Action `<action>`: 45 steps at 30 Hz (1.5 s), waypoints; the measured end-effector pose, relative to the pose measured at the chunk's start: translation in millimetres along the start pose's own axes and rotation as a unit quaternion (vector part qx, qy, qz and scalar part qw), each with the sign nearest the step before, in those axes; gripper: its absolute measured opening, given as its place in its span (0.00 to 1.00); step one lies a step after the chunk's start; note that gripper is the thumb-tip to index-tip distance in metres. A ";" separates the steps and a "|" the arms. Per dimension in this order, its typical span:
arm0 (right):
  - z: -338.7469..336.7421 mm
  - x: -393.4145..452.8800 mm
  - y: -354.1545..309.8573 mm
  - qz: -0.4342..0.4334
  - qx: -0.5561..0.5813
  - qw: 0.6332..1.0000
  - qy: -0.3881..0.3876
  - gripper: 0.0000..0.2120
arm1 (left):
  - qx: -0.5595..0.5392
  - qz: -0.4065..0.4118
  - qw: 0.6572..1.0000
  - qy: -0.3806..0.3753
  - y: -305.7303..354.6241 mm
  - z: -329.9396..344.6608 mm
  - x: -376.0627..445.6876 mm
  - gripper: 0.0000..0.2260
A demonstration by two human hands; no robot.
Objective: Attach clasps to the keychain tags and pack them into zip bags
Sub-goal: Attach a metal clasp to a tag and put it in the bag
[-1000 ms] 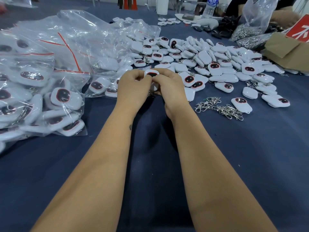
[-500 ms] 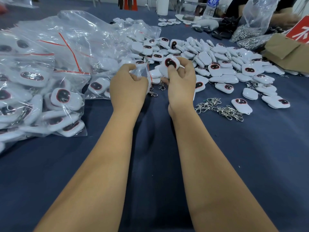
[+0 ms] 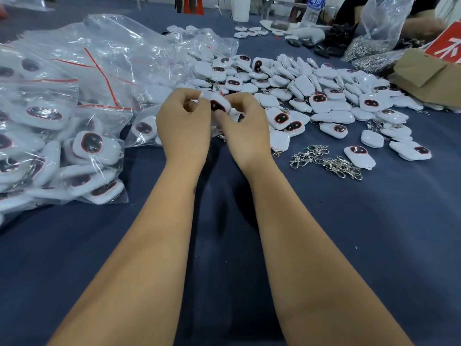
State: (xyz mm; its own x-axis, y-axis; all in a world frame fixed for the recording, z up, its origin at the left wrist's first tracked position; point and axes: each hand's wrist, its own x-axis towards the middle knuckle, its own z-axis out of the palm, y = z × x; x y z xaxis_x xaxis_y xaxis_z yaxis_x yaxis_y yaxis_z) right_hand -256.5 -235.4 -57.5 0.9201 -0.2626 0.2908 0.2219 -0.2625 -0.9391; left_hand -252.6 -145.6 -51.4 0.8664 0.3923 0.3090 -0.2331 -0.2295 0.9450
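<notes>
My left hand (image 3: 184, 123) and my right hand (image 3: 245, 132) meet above the blue table (image 3: 349, 233). Between their fingertips is one white keychain tag (image 3: 219, 104) with a dark red-rimmed face. My right hand pinches it from the right and below. The curled fingers of my left hand pinch what looks like the edge of a small clear zip bag (image 3: 200, 96) against the tag; the bag is hard to make out. A small heap of loose metal clasps (image 3: 324, 161) lies to the right of my right wrist.
A wide pile of loose white tags (image 3: 311, 96) spreads behind and right of my hands. Packed zip bags (image 3: 50, 126) and crumpled clear bags (image 3: 119, 58) fill the left. A cardboard box (image 3: 429, 76), a bag of clasps (image 3: 371, 46) and a bottle (image 3: 314, 8) stand at the back right.
Half a second ago my hands were apart, the right holding the tag up and the left holding a clear bag. They have come together, with the tag now between both.
</notes>
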 end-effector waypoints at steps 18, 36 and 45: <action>5.6 -4.8 0.7 0.018 0.006 0.991 -0.133 0.10 | 0.008 0.044 0.999 0.011 0.6 1.5 -4.3 0.06; 6.6 -4.2 3.0 -0.043 -0.041 0.994 -0.090 0.16 | 0.032 0.124 0.992 -0.002 1.8 7.1 -11.3 0.08; -3.3 0.2 3.2 -0.015 -0.077 0.996 0.033 0.14 | 0.239 0.080 0.962 -0.102 -8.0 12.1 -8.1 0.14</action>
State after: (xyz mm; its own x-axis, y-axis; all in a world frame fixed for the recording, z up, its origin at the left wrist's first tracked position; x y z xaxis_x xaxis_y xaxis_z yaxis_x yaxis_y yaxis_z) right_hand -256.7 -239.4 -59.8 0.8899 -0.3114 0.3334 0.1915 -0.4083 -0.8925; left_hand -252.4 -157.7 -62.7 0.9163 0.1469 0.3725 -0.1825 -0.6749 0.7150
